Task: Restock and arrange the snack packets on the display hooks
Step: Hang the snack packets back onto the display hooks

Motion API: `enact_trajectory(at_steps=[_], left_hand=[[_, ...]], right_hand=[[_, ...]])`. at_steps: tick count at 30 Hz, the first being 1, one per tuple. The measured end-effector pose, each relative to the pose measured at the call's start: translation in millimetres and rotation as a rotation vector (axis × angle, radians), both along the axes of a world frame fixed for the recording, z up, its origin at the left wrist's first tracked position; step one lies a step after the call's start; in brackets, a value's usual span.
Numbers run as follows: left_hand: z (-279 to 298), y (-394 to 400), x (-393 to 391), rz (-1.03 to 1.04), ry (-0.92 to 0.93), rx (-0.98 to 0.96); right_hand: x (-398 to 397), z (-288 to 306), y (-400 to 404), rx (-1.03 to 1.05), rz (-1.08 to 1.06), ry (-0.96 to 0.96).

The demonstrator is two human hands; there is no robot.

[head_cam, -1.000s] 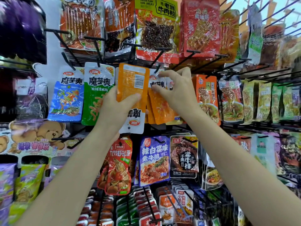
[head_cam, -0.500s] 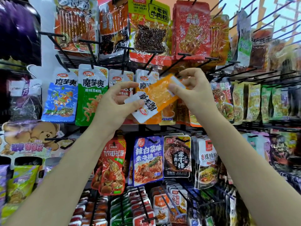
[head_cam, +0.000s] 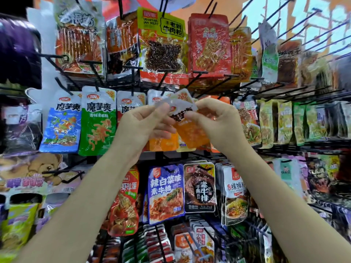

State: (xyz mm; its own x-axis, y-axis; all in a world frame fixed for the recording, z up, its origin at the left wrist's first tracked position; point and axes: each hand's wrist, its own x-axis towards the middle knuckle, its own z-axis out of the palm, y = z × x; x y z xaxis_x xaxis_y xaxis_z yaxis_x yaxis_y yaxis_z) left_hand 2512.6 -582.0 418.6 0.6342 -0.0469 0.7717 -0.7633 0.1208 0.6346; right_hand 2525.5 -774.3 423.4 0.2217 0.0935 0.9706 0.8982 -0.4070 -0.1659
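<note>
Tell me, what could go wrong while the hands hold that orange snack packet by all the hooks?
The orange packet is pinched only near its white top by the left hand and right hand, so it might slip and drop. Bare black hook tips point out just above the knuckles; a hand lifting could bump one. The packet's hang hole is blurred, so it may miss its hook and nudge the orange packets hanging behind.
</note>
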Motion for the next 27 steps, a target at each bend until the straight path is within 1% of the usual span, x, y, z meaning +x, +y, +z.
enact_trajectory(at_steps=[2,5,7,12,15,20,27], left_hand=[[1.5,2.0,2.8,0.113,-0.041,0.024],[9.3,5.1,9.4,0.257,-0.043,0.037],[15.7,7.0,12.4,0.321,-0.044,0.074],[31.6,8.1,22.2,0.351,-0.059,0.087],[43.3,5.8,28.0,0.407,-0.069,0.057],[56.0,5.9,40.0,0.553,-0.096,0.095],[55.7,-3.9,43.4,0.577,-0.127,0.057]], right_hand=[[1.4,1.7,2.1,0.011,0.066,0.101],[5.4,5.4,8.2,0.038,0.212,0.317],[10.5,9.9,13.9,0.068,0.238,0.388],[19.8,27.0,36.2,0.118,0.204,0.408],[28.1,37.4,46.4,0.145,0.209,0.406],[43.4,49.9,56.3,0.206,0.246,0.424],[53.0,55.8,58.4,0.239,0.262,0.402]])
